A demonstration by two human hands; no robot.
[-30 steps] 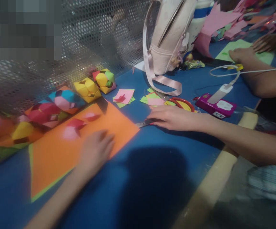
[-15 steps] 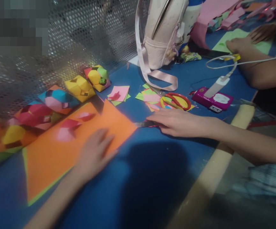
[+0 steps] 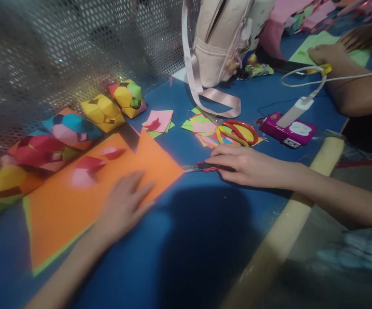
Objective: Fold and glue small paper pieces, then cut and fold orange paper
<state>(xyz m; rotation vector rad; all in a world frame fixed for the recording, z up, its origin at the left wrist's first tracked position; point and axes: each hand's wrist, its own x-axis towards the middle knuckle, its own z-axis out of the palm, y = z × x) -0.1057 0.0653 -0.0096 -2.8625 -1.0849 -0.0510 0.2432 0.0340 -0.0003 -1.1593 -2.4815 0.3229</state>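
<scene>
My left hand (image 3: 128,199) lies with fingers stretched out on a large orange paper sheet (image 3: 60,214); its outline is blurred. A green edge shows beneath the orange sheet, and small pink folded pieces (image 3: 87,169) sit on top. My right hand (image 3: 243,165) is closed around the handle end of a pair of scissors (image 3: 195,167), low over the blue table. The scissor blades point left, and their tip meets the right corner of the orange paper. My fingers hide most of the handles. Another pair of scissors (image 3: 239,132), with red and yellow handles, lies just beyond my right hand.
Folded paper shapes (image 3: 104,112) line the perforated metal panel (image 3: 108,47). Small paper squares (image 3: 158,121) lie near a pale backpack (image 3: 216,56). A purple power adapter (image 3: 288,129) with a white cable sits at right. Another person's hands (image 3: 330,51) rest on green paper.
My right hand has shifted slightly right, showing more of the scissor blades. My left hand stays on the orange paper. The whole view has shifted a little.
</scene>
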